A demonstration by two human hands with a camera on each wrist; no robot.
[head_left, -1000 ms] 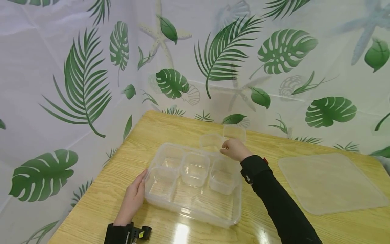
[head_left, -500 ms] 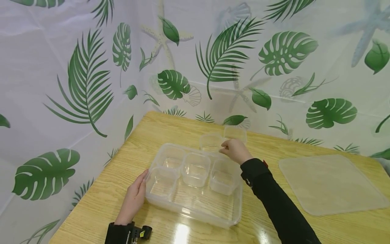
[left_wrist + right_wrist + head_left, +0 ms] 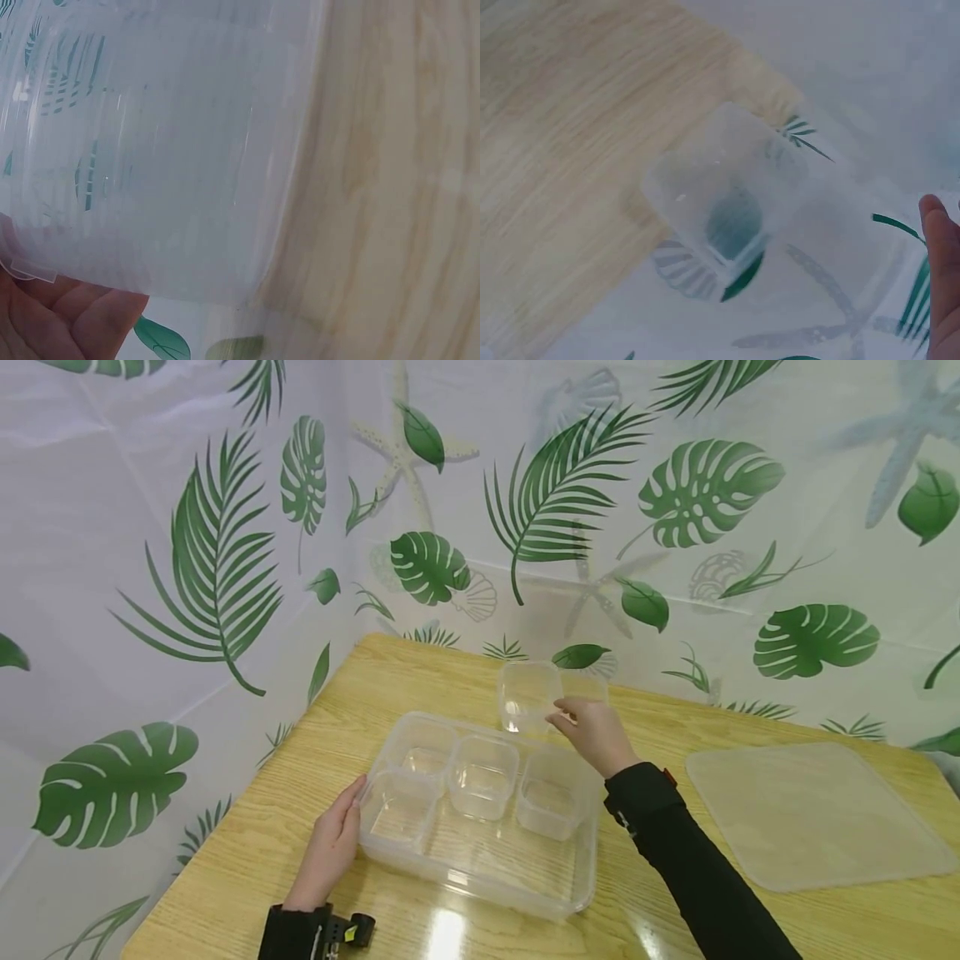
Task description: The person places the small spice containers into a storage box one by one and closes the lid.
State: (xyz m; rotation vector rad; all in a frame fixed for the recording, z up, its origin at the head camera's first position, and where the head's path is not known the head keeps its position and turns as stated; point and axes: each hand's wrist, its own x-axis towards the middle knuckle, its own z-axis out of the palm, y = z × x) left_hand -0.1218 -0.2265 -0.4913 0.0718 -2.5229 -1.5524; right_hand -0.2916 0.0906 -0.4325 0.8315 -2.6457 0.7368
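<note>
My left hand [image 3: 327, 843] holds the left wall of a large clear plastic box [image 3: 517, 897], its fingers at the wall and rim; in the left wrist view the fingers [image 3: 90, 319] show below the cloudy wall. Inside the box, several small clear containers [image 3: 480, 777] sit along the left side and the back. Behind the box, my right hand [image 3: 596, 735] pinches the right edge of another small clear container [image 3: 525, 697], which is tilted with its hollow toward me. A further small container [image 3: 588, 685] stands at the table's back edge, partly hidden by that hand and the held one.
A flat translucent lid-like sheet [image 3: 817, 814] lies on the wooden table [image 3: 420, 677] to the right. Leaf-printed white cloth [image 3: 465, 460] hangs behind the table and along its left side.
The small container at my right hand has come up and tilted toward me, with the hand rising slightly to the right. My left hand and the large box have stayed put.
</note>
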